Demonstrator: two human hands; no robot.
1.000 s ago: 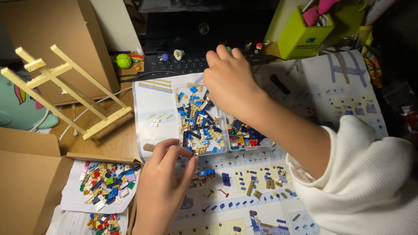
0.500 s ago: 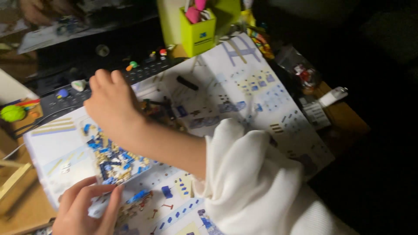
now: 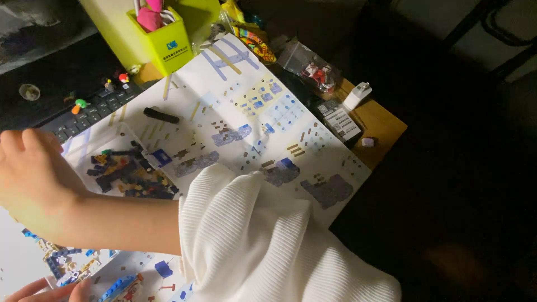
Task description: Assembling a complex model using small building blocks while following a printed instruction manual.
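Observation:
My right hand (image 3: 33, 182) reaches to the left, seen from the back, over a clear sorting tray (image 3: 134, 137) full of small blue, yellow and dark bricks (image 3: 126, 173). Its fingertips are hidden, so I cannot tell whether it holds a brick. My white ribbed sleeve (image 3: 251, 240) covers the lower middle of the view. Only the fingers of my left hand (image 3: 47, 291) show at the bottom left edge, beside more loose bricks (image 3: 64, 263). A large printed instruction sheet (image 3: 235, 112) lies under the tray.
A lime green pen holder (image 3: 162, 39) stands at the back, with a dark keyboard (image 3: 92, 112) to its left carrying tiny figures. A black piece (image 3: 161, 116) lies on the sheet. A bag of red parts (image 3: 316, 72) and a white charger (image 3: 357, 95) sit near the wooden table's right corner (image 3: 386, 126).
The view has swung to the right, so the tray and both hands now sit at the left edge. My right hand stays over the bricks.

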